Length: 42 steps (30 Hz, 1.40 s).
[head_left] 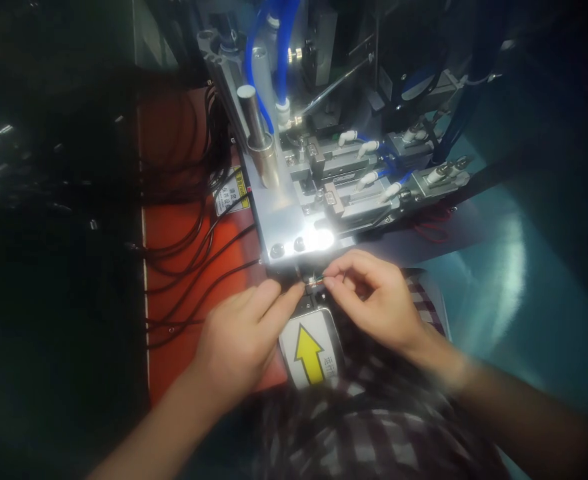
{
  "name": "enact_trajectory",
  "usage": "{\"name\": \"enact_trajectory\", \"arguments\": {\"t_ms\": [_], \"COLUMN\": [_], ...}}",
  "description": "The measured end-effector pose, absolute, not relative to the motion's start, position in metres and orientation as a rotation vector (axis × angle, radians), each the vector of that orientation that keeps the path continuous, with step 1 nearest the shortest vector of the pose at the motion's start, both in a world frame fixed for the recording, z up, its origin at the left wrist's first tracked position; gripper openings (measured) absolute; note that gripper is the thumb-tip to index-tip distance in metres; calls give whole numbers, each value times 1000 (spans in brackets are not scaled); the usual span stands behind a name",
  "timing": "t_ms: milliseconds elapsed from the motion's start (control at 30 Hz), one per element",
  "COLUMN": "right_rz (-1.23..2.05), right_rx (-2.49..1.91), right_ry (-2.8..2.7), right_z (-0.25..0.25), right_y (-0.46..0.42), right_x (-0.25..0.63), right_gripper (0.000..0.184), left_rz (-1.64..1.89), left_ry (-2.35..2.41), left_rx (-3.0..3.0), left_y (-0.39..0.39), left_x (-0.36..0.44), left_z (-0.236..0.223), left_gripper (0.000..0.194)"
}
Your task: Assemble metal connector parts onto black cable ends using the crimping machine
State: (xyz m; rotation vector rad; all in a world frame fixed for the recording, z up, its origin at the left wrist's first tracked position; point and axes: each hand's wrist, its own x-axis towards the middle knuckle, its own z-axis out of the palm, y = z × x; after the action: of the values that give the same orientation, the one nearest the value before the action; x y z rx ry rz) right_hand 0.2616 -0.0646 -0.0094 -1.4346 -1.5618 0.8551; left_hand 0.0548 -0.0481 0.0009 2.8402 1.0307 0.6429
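Note:
My right hand [381,297] pinches the end of some thin coloured wires [319,279] between thumb and forefinger. The wires run left towards a small fixture under the front edge of the bright metal plate [280,217]. My left hand [239,330] is closed, its fingertips pressed together at the other side of that fixture; whatever they grip is hidden. Just below the fingertips sits a black block [304,305], and under it a white label with a yellow arrow [308,357].
Behind the plate rises a machine with a metal post [254,127], blue air hoses [287,53] and small pneumatic cylinders [359,200]. Black cables [194,260] cross an orange-red surface [167,373] on the left. A checked garment [369,433] is below.

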Motion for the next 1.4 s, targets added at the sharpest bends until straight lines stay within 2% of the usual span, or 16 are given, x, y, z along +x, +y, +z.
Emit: {"name": "enact_trajectory", "arguments": {"t_ms": [167, 300, 633, 1400], "right_rz": [1018, 1193, 1379, 1340], "right_rx": [-1498, -1549, -1590, -1568], "right_ry": [-1432, -1263, -1117, -1131], "right_z": [-9, -6, 3, 0], "right_y": [-63, -60, -57, -59], "right_x": [259, 255, 253, 255], "right_gripper": [3, 11, 13, 11], "left_rz": [641, 641, 635, 637], "left_ry": [1030, 1033, 1028, 1031], "left_rx": [2846, 2847, 2840, 2830], "left_y": [-48, -47, -47, -48], "left_x": [55, 55, 54, 55], "left_z": [1, 1, 1, 1], "left_gripper": [28, 28, 28, 28]}}
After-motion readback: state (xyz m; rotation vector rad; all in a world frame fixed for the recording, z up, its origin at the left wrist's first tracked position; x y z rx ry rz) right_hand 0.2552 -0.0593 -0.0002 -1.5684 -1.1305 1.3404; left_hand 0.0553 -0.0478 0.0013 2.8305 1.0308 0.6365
